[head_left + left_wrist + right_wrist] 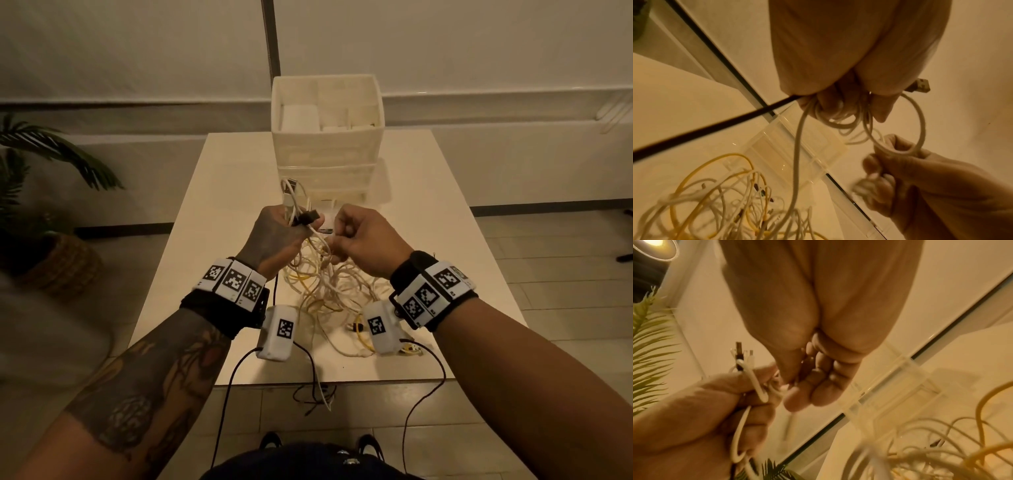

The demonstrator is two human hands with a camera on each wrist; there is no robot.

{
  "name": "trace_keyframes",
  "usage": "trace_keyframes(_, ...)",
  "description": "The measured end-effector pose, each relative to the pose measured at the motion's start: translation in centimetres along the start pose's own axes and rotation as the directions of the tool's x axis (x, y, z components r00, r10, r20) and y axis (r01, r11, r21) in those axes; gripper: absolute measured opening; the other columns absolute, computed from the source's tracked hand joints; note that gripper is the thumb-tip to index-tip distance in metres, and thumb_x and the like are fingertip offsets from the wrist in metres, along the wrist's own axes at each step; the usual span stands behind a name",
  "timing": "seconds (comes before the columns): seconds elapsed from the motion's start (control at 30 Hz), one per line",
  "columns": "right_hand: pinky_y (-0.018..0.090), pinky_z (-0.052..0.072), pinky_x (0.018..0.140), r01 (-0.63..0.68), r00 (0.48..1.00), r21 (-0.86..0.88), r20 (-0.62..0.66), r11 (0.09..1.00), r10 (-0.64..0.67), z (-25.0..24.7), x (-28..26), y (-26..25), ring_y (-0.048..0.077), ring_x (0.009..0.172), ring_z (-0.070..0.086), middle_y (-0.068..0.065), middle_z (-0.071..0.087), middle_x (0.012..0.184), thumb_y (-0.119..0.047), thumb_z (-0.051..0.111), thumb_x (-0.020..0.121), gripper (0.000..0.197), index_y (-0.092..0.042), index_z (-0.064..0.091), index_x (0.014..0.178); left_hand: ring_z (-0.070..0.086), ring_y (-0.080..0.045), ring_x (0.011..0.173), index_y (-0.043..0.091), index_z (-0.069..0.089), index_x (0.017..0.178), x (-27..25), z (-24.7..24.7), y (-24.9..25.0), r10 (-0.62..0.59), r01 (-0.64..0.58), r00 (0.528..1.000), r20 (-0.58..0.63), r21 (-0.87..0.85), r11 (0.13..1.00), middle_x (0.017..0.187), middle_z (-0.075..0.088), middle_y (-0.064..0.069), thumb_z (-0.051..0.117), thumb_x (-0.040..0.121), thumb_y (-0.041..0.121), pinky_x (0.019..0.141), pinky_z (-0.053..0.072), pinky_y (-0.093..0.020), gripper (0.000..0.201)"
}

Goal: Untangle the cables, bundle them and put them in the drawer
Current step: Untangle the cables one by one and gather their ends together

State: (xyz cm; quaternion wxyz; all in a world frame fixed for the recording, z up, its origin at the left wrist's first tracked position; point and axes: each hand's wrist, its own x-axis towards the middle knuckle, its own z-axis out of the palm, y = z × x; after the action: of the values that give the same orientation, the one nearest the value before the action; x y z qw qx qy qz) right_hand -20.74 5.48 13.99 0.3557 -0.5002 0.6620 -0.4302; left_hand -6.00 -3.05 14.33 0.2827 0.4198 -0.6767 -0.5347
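My left hand clutches gathered white cable loops, my right hand pinches one strand: light, limp, snag-prone, best held near the plugs.

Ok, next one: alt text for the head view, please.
Over a pale table, the left hand grips several white cables and a black plug while the right hand pinches a white cable beside it. A tangle of white and yellow cables hangs beneath, with a white drawer unit behind.
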Motion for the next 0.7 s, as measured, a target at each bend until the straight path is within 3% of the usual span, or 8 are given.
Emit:
trace_keyframes(0.1,0.029,0.053,0.051,-0.015,1.000,0.100,0.025,0.995,0.012,-0.8,-0.3,-0.4,0.021,0.053,0.066,0.011,0.067,0.064,-0.001,0.061,0.092,0.013,-0.005,0.049,0.088,0.049,0.003,0.040,0.011,0.072,0.091,0.0,-1.0,0.0,0.016,-0.016,1.000,-0.009,0.044,0.999,0.052,0.060,0.013,0.075,0.083,0.019,0.043,0.036,-0.013,0.012)
trace_keyframes(0.2,0.029,0.050,0.049,-0.063,0.994,0.111,0.101,0.992,0.052,-0.8,-0.9,-0.6,0.024,0.054,0.065,0.012,0.069,0.067,-0.003,0.061,0.093,0.020,-0.008,0.042,0.098,0.052,0.004,0.044,0.014,0.070,0.096,0.1,-1.9,0.1,0.009,-0.008,0.998,-0.058,0.015,1.000,0.066,0.064,0.008,0.076,0.082,0.016,0.047,0.039,-0.014,0.016)
trace_keyframes(0.3,0.030,0.050,0.051,-0.158,0.944,0.053,0.300,0.986,0.136,0.0,-1.8,-0.7,0.026,0.058,0.068,0.018,0.072,0.075,-0.005,0.062,0.092,0.020,-0.009,0.043,0.095,0.054,0.005,0.049,0.015,0.066,0.101,0.0,-2.5,0.7,0.028,-0.035,0.996,-0.088,-0.085,0.996,0.081,0.067,0.004,0.075,0.082,0.007,0.050,0.042,-0.012,0.023)
trace_keyframes(0.37,0.032,0.052,0.054,-0.203,0.869,-0.043,0.452,0.978,0.200,1.1,-2.5,-0.6,0.026,0.063,0.070,0.017,0.074,0.079,-0.005,0.062,0.092,0.017,-0.008,0.045,0.093,0.053,0.003,0.048,0.014,0.065,0.103,-0.1,-2.9,1.1,0.054,-0.061,0.997,-0.060,-0.109,0.992,0.078,0.063,0.005,0.076,0.080,0.006,0.050,0.042,-0.013,0.026)
trace_keyframes(0.43,0.034,0.053,0.060,-0.223,0.808,-0.147,0.525,0.964,0.268,2.5,-3.1,-0.1,0.026,0.068,0.072,0.014,0.075,0.083,-0.007,0.062,0.092,0.016,-0.009,0.046,0.093,0.047,-0.002,0.046,0.015,0.064,0.097,-0.2,-3.1,1.2,0.076,-0.078,0.997,-0.026,-0.125,0.989,0.067,0.056,0.008,0.077,0.076,0.006,0.047,0.040,-0.018,0.027)
trace_keyframes(0.5,0.036,0.056,0.065,-0.239,0.773,-0.204,0.552,0.949,0.313,4.0,-3.7,0.5,0.027,0.074,0.073,0.013,0.075,0.085,-0.007,0.062,0.092,0.016,-0.010,0.047,0.092,0.039,-0.011,0.046,0.014,0.062,0.089,-0.1,-3.1,1.1,0.070,-0.071,0.997,-0.014,-0.184,0.980,0.057,0.049,0.008,0.064,0.072,0.002,0.044,0.033,-0.022,0.021)
trace_keyframes(0.6,0.038,0.058,0.071,-0.216,0.725,-0.245,0.608,0.945,0.324,5.7,-4.4,1.5,0.025,0.079,0.074,0.012,0.075,0.087,-0.008,0.061,0.092,0.014,-0.009,0.048,0.087,0.031,-0.012,0.047,0.011,0.057,0.081,0.0,-2.9,1.3,0.004,-0.015,0.999,-0.047,-0.240,0.971,0.057,0.046,0.003,0.046,0.082,-0.011,0.044,0.025,-0.025,0.025)
trace_keyframes(0.7,0.033,0.058,0.072,-0.152,0.665,-0.334,0.662,0.930,0.346,7.4,-5.4,2.4,0.017,0.078,0.072,0.010,0.075,0.094,-0.012,0.059,0.094,0.008,-0.006,0.058,0.090,0.026,-0.012,0.048,0.008,0.056,0.079,0.0,-2.8,1.6,-0.039,0.031,0.999,-0.024,-0.287,0.958,0.050,0.041,0.007,0.041,0.092,-0.006,0.043,0.020,-0.026,0.024)
